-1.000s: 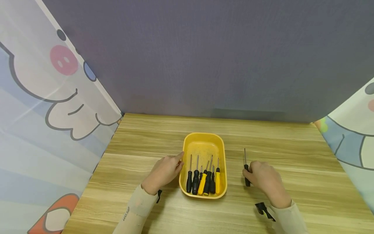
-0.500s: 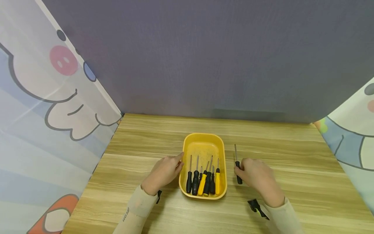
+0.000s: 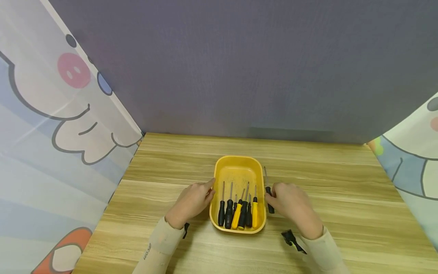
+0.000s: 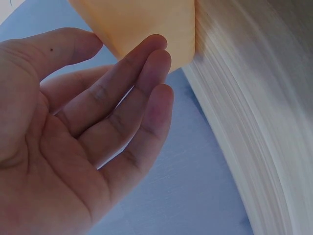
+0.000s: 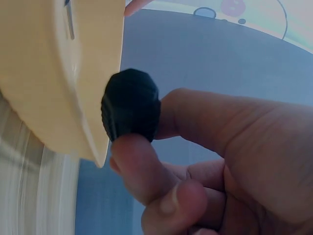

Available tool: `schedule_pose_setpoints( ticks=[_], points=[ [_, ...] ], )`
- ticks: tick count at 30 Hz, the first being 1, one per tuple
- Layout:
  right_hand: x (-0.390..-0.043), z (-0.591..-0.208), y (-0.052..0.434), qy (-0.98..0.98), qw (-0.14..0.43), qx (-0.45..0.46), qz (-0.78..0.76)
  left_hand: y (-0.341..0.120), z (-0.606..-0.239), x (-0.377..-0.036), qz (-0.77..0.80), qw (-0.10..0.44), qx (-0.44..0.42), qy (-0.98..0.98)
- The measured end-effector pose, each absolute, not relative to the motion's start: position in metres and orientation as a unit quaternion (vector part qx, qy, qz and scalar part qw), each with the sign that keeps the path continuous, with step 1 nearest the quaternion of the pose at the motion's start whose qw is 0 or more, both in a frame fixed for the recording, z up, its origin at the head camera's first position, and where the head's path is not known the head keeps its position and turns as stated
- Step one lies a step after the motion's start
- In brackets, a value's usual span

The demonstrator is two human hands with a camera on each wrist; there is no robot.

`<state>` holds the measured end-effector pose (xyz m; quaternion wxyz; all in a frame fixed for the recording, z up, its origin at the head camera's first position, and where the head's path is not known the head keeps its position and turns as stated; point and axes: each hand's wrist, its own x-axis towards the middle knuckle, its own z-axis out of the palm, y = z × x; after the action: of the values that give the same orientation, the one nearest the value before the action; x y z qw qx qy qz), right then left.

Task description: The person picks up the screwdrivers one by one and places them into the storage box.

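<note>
My right hand pinches a screwdriver by its black handle, with the thin metal shaft pointing away from me. The screwdriver is right beside the right rim of a yellow tray. In the right wrist view, the end of the black handle shows between thumb and fingers. My left hand is at the tray's left side, its fingertips at the rim. Its fingers look loosely bent in the left wrist view, near the tray's outer wall.
Inside the tray several screwdrivers lie side by side, some with black handles, others with yellow handles. The tray stands on a wood-grain table. A grey panel rises behind it, with cartoon-print sheets at the sides.
My right hand has carried the screwdriver leftward over the table, from well right of the tray to close beside its right rim. My left hand and the tray have stayed put.
</note>
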<state>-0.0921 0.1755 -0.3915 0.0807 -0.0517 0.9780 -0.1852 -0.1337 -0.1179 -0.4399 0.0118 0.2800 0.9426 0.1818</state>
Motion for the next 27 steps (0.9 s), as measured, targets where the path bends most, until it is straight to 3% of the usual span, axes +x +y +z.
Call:
schedule_pose_setpoints(
  ticks=[27],
  points=[
    [-0.095,-0.417,0.106,0.972,0.061,-0.146,-0.173,-0.118,-0.439,-0.134,0.191,0.01,0.277,0.942]
  ],
)
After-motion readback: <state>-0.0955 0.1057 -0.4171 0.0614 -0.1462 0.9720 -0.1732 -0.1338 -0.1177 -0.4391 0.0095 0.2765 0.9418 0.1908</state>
